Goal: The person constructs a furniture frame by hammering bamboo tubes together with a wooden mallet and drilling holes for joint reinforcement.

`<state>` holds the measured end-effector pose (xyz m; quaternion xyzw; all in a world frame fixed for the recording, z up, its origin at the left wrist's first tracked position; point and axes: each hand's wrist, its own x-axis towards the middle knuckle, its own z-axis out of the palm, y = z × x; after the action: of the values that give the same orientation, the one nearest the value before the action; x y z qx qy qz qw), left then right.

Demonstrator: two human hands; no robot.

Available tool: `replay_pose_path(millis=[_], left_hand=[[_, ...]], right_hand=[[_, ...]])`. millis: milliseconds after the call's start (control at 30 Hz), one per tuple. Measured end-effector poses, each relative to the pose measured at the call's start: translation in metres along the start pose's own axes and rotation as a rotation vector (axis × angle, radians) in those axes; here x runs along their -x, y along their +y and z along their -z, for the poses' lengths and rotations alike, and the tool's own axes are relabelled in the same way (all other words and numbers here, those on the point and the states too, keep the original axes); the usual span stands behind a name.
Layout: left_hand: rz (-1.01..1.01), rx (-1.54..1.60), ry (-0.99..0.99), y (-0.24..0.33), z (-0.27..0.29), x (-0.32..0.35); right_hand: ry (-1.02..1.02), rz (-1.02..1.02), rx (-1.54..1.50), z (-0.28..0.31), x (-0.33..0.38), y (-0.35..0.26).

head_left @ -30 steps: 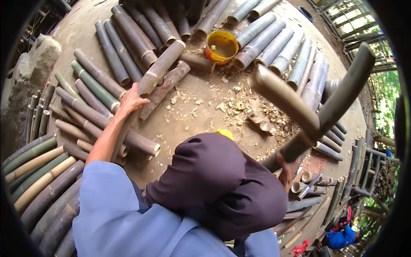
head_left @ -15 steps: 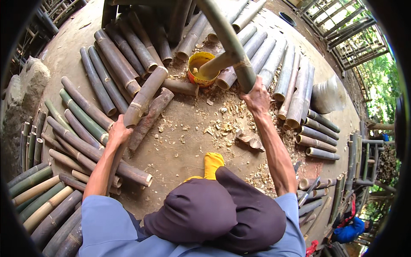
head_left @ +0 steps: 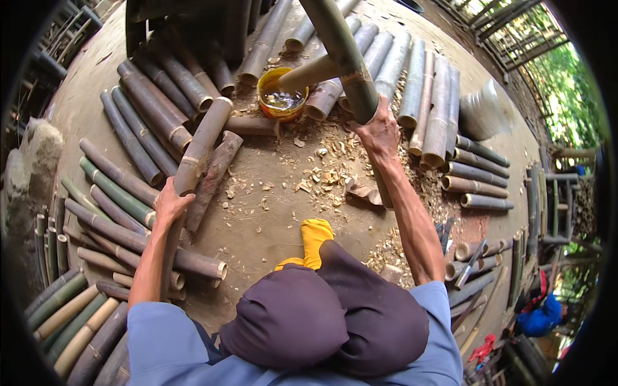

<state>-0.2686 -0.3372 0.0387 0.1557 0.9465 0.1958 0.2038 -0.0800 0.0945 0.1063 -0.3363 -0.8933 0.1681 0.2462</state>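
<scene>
My left hand is closed around a brown bamboo tube, which slants up and away from me. Below that hand, a dark length runs on along my forearm. My right hand grips the near end of a thick green-grey bamboo pole; its far end leaves the top of the view. A pale round stick meets or passes behind this pole and reaches over the far rim of a yellow and red bucket. Clear liquid shows in the bucket. I cannot tell whether stick and pole are joined.
Cut bamboo tubes lie fanned out left and right. Wood chips litter the ground between my arms. My yellow-covered foot is in front. A knife lies at right, and a person in blue is farther right.
The whole view has shifted slightly. The pale stick has moved from inside the bucket to its far rim, uncovering the liquid. Both hands keep their grips.
</scene>
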Motion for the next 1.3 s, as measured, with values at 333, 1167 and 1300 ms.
replay_pose_path(millis=[333, 1167, 1300], left_hand=[[-0.159, 0.185, -0.093, -0.050, -0.010, -0.015], [-0.226, 0.391, -0.284, 0.056, 0.059, 0.044], [-0.361, 0.528, -0.353, 0.101, 0.070, 0.025]], right_hand=[[-0.058, -0.437, -0.767, 0.109, 0.132, 0.067], [-0.246, -1.010, -0.919, -0.001, 0.322, 0.142], [-0.216, -0.901, -0.613, -0.019, 0.342, 0.145]])
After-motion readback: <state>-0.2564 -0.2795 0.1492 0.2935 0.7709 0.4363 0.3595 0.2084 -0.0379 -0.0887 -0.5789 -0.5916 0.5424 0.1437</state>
